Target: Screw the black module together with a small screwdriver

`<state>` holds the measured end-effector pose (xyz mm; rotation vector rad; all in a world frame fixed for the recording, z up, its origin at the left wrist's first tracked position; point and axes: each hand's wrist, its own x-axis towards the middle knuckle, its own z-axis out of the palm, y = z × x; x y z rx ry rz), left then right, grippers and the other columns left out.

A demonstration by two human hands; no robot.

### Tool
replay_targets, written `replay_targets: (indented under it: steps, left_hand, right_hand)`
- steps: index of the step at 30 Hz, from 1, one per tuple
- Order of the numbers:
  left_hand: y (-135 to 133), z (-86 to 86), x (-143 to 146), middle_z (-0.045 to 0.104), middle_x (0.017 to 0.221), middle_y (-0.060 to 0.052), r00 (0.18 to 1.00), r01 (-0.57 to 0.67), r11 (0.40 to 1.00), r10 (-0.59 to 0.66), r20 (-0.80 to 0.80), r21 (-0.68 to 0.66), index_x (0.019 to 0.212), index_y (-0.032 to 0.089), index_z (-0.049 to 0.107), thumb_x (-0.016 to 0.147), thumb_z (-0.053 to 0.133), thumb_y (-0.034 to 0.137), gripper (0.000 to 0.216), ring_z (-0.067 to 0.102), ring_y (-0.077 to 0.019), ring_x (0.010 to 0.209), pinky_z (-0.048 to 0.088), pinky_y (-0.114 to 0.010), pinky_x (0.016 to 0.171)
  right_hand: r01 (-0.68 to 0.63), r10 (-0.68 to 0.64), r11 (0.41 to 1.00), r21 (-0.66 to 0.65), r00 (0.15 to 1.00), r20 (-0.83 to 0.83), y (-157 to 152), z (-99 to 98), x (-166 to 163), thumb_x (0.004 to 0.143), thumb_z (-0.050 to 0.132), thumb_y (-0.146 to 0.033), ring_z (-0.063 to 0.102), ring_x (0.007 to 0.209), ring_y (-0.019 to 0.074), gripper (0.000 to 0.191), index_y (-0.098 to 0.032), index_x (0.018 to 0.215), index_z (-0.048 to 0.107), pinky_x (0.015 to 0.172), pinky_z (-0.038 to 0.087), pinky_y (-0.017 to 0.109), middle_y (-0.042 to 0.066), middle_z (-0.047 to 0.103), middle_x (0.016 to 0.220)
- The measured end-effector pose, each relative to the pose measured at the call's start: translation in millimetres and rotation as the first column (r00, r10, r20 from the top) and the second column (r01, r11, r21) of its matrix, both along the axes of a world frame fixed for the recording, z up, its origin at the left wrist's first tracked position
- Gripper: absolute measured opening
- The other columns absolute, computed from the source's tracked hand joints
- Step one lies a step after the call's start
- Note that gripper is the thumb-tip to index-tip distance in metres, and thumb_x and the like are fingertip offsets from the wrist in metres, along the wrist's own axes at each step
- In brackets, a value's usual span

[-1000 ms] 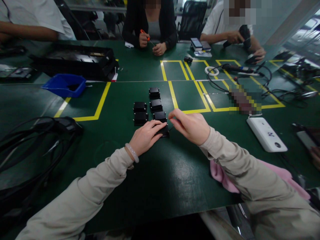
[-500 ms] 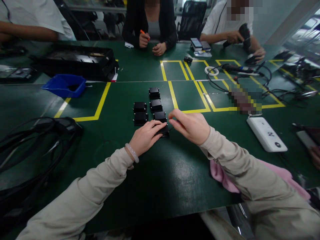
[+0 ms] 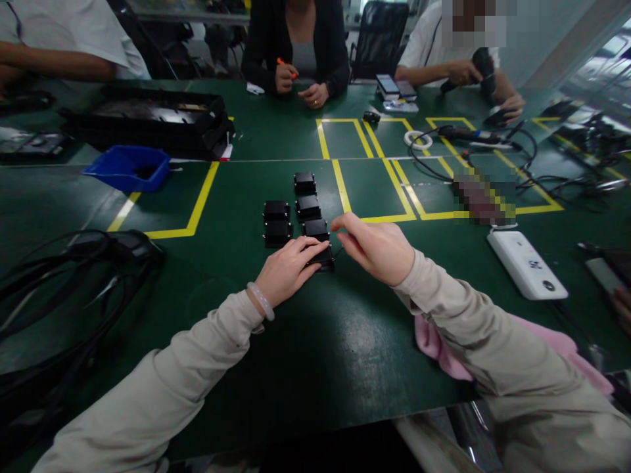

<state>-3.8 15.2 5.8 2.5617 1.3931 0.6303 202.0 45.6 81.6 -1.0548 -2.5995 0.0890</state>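
Observation:
My left hand (image 3: 288, 269) lies over a small black box (image 3: 323, 257) at the near end of a column, its fingers and thumb gripping it against the table. To the right, my right hand (image 3: 377, 249) is closed in a pinch by that box's right edge. A thin dark rod (image 3: 338, 252) shows between the box and its fingers; most of it is hidden, so its kind is unclear. Just beyond the held box sits another black box (image 3: 315, 229), with more of the same kind behind. A second short column of black boxes (image 3: 277, 233) stands to the left.
A blue bin (image 3: 131, 169) and stacked black trays (image 3: 152, 121) are at the far left, with black cables (image 3: 73, 309) nearer. On the right lie a white power strip (image 3: 527, 266) and a pink cloth (image 3: 444, 348). Yellow tape marks the green table (image 3: 315, 368). Several people sit opposite.
My right hand's fingers have shifted very slightly beside the box. The left hand and the boxes stay in place.

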Motion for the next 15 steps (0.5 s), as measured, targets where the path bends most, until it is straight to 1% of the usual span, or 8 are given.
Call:
replay_targets:
  steps: [2,6,11,15]
  left_hand:
    - [0.0,-0.7,-0.1,0.052,0.125,-0.006,1.000,-0.002,1.000,0.002,-0.003,0.003,0.130,0.022,0.046,0.090,0.049,0.025,0.040,0.051,-0.0213,0.113,0.046,-0.038,0.095]
    - [-0.1,-1.5,-0.3,0.052,0.125,-0.006,1.000,-0.008,1.000,0.009,-0.011,0.012,0.130,0.022,0.046,0.090,0.049,0.025,0.041,0.051,-0.0216,0.113,0.046,-0.038,0.095]
    - [-0.4,-1.0,0.1,0.052,0.125,-0.006,1.000,-0.007,1.000,0.007,-0.012,0.009,0.131,0.023,0.046,0.090,0.048,0.026,0.040,0.051,-0.0215,0.112,0.047,-0.038,0.094]
    - [-0.4,-0.8,0.2,0.052,0.125,-0.006,1.000,-0.009,1.000,0.009,-0.003,0.016,0.130,0.023,0.046,0.090,0.049,0.025,0.040,0.051,-0.0216,0.112,0.047,-0.038,0.094]
  right_hand:
    - [-0.005,0.005,1.000,-0.007,1.000,-0.011,-0.3,0.5,-0.1,0.095,0.029,-0.033,0.054,0.058,0.0109,0.032,-0.018,0.106,0.055,0.053,0.026,0.023,0.001,0.063,0.070]
    - [0.001,-0.001,1.000,-0.002,1.000,0.019,-0.8,0.9,-0.1,0.096,0.028,-0.040,0.054,0.056,0.0112,0.036,-0.019,0.100,0.057,0.053,0.025,0.023,0.001,0.065,0.071]
    - [0.002,-0.002,1.000,0.005,1.000,-0.012,-0.8,0.3,0.1,0.094,0.030,-0.030,0.055,0.058,0.0111,0.031,-0.017,0.108,0.054,0.053,0.026,0.023,0.001,0.065,0.072]
    - [-0.010,0.010,1.000,0.011,1.000,0.017,-0.5,0.6,0.3,0.095,0.028,-0.039,0.055,0.057,0.0113,0.036,-0.018,0.100,0.057,0.052,0.025,0.023,0.001,0.065,0.071]
